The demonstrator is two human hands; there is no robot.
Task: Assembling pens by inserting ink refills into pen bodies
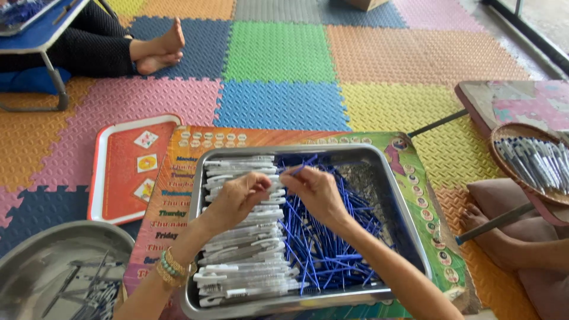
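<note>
Over the metal tray (409,237) the two hands meet at its middle top: the left hand (237,198) has its grip pinched shut on a white pen barrel (268,178), and the right hand (314,188) has its grip closed on a thin blue refill (296,170), whose tip points toward the barrel's open end. By the look of it, the step in hand is feeding the refill into the barrel; the two parts are very close at the fingertips, though whether the refill has already entered the barrel is hidden by the fingers. The next move would call for lining the slim refill up dead straight with the barrel's mouth and sliding it in without bending it. The barrel is a slender white plastic tube, the same kind as the stack of white barrels (249,261) lying in rows along the tray's left side; the refill matches the loose heap of blue refills (332,249) filling the tray's right half. The tray rests on a colourful low table (172,195) above foam floor mats (278,53). A red tray (118,195) lies to the left, a round metal bowl (35,249) with a few pens sits at lower left, and a woven basket of finished pens (533,160) stands to the right, near another person's foot (474,216)
</note>
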